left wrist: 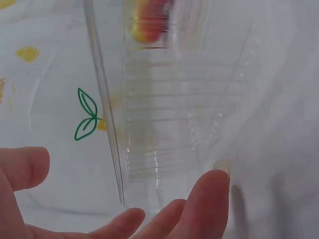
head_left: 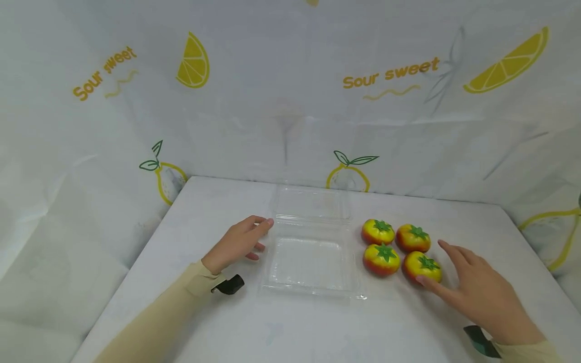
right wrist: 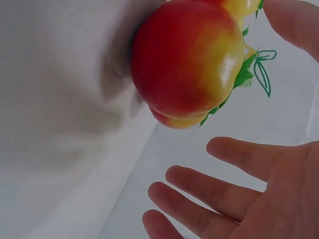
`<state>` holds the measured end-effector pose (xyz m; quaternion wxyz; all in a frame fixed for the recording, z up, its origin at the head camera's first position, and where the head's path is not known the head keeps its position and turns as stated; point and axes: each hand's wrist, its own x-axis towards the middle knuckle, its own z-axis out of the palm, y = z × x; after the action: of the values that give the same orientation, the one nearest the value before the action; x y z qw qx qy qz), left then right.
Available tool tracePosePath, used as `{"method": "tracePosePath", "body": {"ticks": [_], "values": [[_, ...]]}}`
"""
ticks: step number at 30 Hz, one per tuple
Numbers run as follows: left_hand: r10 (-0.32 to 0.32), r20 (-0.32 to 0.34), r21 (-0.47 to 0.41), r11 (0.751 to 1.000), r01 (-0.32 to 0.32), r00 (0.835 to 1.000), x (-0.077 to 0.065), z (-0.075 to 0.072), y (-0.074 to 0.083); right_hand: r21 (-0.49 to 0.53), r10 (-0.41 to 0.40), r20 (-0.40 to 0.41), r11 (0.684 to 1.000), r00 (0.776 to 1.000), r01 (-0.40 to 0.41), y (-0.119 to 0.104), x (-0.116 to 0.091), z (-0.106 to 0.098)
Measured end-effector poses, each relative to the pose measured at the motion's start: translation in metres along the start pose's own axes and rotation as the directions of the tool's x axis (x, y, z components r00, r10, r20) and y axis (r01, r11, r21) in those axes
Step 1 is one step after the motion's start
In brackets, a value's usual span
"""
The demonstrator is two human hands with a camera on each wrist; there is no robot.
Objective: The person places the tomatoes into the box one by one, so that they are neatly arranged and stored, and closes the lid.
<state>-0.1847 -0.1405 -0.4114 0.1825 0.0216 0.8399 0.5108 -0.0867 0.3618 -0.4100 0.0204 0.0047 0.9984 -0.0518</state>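
A clear plastic clamshell box lies unfolded on the table, with its lid tipped back behind the base. My left hand is at the box's left side, fingers loosely extended and holding nothing. Right of the box sit several red-and-yellow tomatoes with green leafy tops, grouped close together. Over the nearest right tomato my right hand is spread, its thumb overlapping the fruit's front in the head view. In the right wrist view a gap shows between the outstretched fingers and the tomato.
The table has a white cover. Behind it hangs a white cloth printed with lemons and lettering, close to the table's back edge. A dark strap piece sticks out at the left wrist, and another at the right.
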Motion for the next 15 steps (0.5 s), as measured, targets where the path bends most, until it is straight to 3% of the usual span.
{"method": "tracePosePath", "body": {"ticks": [5,15], "values": [[-0.008,-0.005,-0.044,0.999,0.008,1.0,0.007,0.005,0.004,0.021,0.006,-0.007,1.0,1.0,-0.005,-0.006,0.0,-0.004],[-0.012,0.008,-0.028,1.0,0.012,1.0,0.014,0.007,0.0,0.019,0.012,-0.002,1.0,1.0,-0.012,-0.012,0.0,-0.005]]}}
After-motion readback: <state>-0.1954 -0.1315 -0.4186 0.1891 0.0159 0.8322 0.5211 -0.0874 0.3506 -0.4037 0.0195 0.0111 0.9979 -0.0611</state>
